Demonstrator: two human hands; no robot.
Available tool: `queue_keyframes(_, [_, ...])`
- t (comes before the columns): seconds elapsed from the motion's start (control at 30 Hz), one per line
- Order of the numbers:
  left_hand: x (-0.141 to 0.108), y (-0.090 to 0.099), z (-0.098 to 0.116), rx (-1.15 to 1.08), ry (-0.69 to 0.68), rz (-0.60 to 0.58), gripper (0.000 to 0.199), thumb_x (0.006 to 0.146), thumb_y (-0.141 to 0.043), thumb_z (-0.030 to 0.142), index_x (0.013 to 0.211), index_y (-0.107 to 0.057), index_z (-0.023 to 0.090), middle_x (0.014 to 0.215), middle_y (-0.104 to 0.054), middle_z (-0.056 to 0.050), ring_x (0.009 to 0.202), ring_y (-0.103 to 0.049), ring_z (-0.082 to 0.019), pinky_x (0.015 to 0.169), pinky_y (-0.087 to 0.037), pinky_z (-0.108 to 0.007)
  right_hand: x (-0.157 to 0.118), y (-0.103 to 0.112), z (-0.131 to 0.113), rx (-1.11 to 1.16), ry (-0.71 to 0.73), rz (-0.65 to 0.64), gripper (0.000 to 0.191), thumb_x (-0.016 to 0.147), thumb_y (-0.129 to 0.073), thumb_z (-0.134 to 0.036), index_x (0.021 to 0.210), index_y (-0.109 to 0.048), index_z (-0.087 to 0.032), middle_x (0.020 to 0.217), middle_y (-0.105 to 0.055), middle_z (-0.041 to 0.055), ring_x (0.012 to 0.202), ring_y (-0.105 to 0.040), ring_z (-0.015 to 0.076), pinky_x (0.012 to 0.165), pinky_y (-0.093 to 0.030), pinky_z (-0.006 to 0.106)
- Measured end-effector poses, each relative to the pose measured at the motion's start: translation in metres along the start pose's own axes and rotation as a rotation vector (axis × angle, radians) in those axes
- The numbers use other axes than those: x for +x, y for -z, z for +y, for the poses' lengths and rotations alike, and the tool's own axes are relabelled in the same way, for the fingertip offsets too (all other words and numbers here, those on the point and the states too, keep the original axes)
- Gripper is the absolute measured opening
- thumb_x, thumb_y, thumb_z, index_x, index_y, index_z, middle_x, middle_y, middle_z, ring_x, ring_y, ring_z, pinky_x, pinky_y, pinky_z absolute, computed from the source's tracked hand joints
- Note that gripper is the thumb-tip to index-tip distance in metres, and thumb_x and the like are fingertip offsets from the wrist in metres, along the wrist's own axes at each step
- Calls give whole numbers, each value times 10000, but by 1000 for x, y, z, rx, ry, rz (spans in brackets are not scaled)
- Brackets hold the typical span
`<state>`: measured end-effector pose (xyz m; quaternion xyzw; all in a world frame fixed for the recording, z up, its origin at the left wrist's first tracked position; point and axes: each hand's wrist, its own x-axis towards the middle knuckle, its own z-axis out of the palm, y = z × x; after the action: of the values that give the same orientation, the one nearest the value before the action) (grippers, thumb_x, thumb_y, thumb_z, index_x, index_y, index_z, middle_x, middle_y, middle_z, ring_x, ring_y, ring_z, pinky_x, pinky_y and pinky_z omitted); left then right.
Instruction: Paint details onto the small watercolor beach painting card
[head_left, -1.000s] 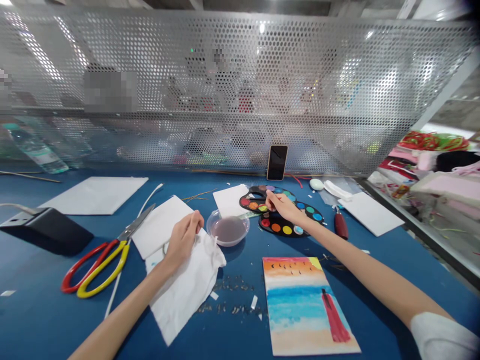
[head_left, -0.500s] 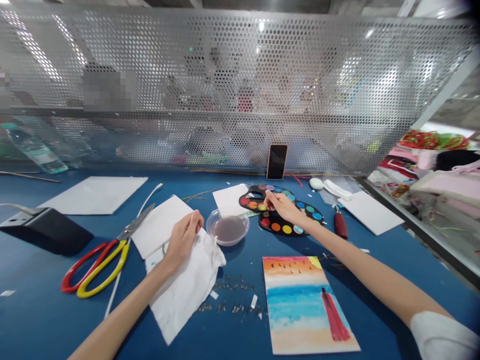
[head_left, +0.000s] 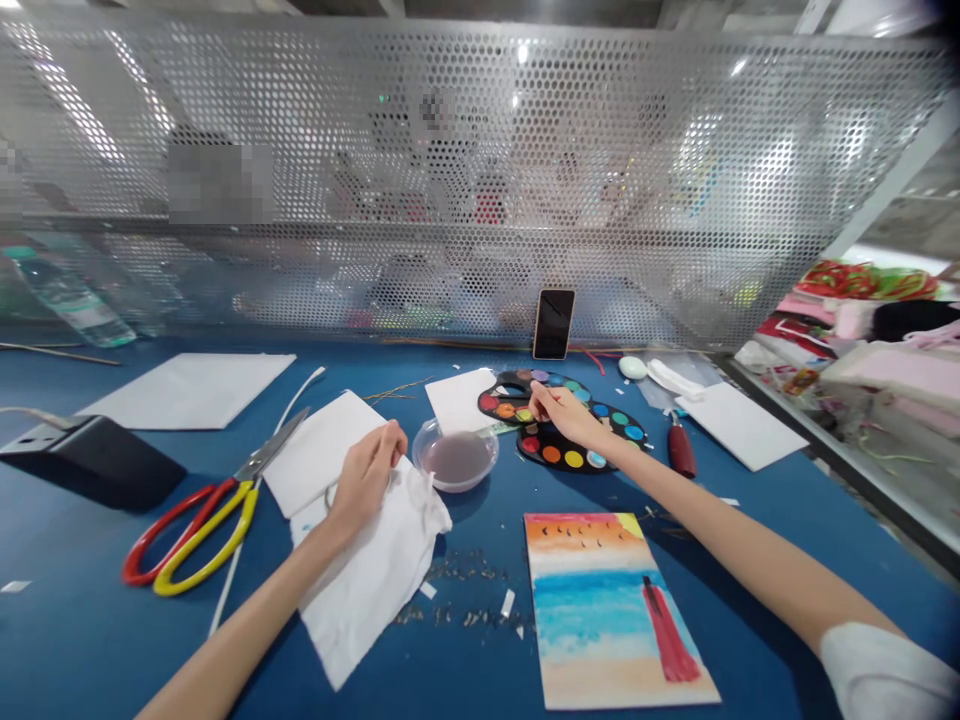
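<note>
My right hand (head_left: pixel 564 412) is closed in a pinch over the upper black paint palette (head_left: pixel 501 388). Whatever thin thing its fingers hold is too small to make out. A second black palette (head_left: pixel 536 452) with round colour pans lies partly beneath. My left hand (head_left: pixel 367 470) is curled closed and rests on a crumpled white cloth (head_left: pixel 375 580); its fingertips are turned out of sight. Between my hands stands a clear bowl (head_left: pixel 456 455) of murky water. Nearer to me lies a painting (head_left: pixel 600 620) of an orange sky, birds, blue sea and a red-robed figure.
Red-and-yellow-handled scissors (head_left: pixel 206 530) lie left, near a dark box (head_left: pixel 94 460). White boards (head_left: pixel 191 390) lie around the blue table (head_left: pixel 465 690). A phone (head_left: pixel 554 324) leans against the perforated metal screen (head_left: pixel 480 180). A red-handled tool (head_left: pixel 681 447) lies at right.
My right hand has shifted very slightly over the palette. My left hand, the cloth and the painting stay in place.
</note>
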<state>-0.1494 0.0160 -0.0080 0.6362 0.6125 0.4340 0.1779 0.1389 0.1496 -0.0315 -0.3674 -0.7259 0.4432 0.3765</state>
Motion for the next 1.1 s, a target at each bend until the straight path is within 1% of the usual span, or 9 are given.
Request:
queue_keyframes(0.17, [0,0,1,-2,5,2,489,980,-289,510,662,-481,192,623,-461,7,610,-442,-141,600,-335,-271,0,1,-1,6,-2,-6,641,884,-346,-717,597,-548,-181,586,-522,6,553,-449,121,586,-365,268])
queue_keyframes(0.27, [0,0,2,4,6,4,496,978,-286,516,660,-486,192,622,-469,4,611,-447,-143,592,-338,-270,-1,1,-2,-19,10,-19,648,893,-336,-710,566,-527,-184,573,-513,7,557,-457,123,600,-371,271])
queue_keyframes(0.43, [0,0,4,15,14,14,505,970,-291,533,645,-476,195,609,-467,3,603,-445,-145,582,-341,-266,-1,0,-2,-33,17,0,645,887,-342,-716,583,-556,-189,599,-553,20,577,-492,136,598,-385,275])
queue_keyframes(0.53, [0,-1,4,15,15,13,497,969,-302,529,648,-481,194,611,-466,7,604,-445,-142,590,-341,-265,-1,-1,-2,-10,3,-12,649,884,-341,-721,584,-556,-188,589,-548,19,571,-492,136,592,-389,275])
queue_keyframes(0.67, [0,-1,3,9,12,19,479,969,-318,510,647,-478,193,615,-462,10,608,-445,-140,594,-338,-265,0,-2,0,-5,10,8,648,877,-362,-722,585,-570,-182,586,-551,18,568,-493,130,592,-385,271])
queue_keyframes(0.77, [0,0,2,4,10,23,473,968,-324,506,649,-480,194,618,-462,8,609,-444,-140,594,-341,-264,1,-1,-2,68,-19,6,655,843,-389,-753,562,-548,-183,545,-525,10,522,-461,117,549,-365,265])
queue_keyframes(0.83, [0,0,2,4,13,27,485,966,-316,524,652,-482,195,615,-466,5,606,-445,-143,588,-344,-265,2,1,-5,159,-63,50,656,806,-418,-780,582,-559,-180,543,-535,13,498,-454,110,518,-352,259])
queue_keyframes(0.97, [1,0,2,5,17,29,509,964,-292,547,650,-482,194,605,-467,3,599,-443,-145,588,-346,-263,2,10,-11,367,-162,199,641,720,-504,-815,634,-538,-181,561,-559,16,486,-467,103,482,-334,247])
queue_keyframes(1.1, [1,0,3,0,14,27,491,964,-314,527,648,-483,191,608,-467,7,599,-442,-139,593,-340,-257,5,19,-15,420,-205,236,650,678,-514,-845,644,-495,-196,526,-524,4,474,-450,108,470,-325,254])
